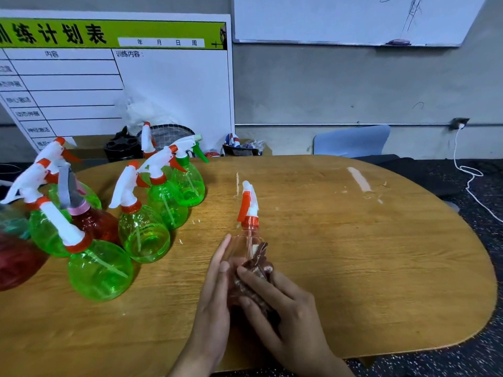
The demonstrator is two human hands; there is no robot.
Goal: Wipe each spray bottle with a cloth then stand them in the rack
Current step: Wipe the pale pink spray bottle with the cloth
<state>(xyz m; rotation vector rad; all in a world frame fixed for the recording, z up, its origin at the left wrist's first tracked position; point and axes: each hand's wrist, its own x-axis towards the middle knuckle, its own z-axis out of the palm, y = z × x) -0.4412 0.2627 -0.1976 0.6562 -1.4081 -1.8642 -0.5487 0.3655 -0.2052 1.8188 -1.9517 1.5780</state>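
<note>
Head view: left hand (215,287) flat against pink bottle (242,248) at desk (381,254) centre, right hand (283,303) pinching cloth (258,263) on it. Looks empty, light, slick plastic; steady at neck.

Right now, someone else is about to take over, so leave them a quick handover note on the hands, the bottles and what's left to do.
Left hand: fingers straight, steadying the clear bottle from its left side.
Right hand: pressing a brown cloth against that bottle, mid-wipe.
The bottle stands upright on the wooden table, near the front edge.
The green bottles and a red bottle are grouped at the table's left.
No rack is in view, so nothing is racked that I can see.
Left: finish this wipe, wipe the rest if needed, stand all in the rack.
</note>
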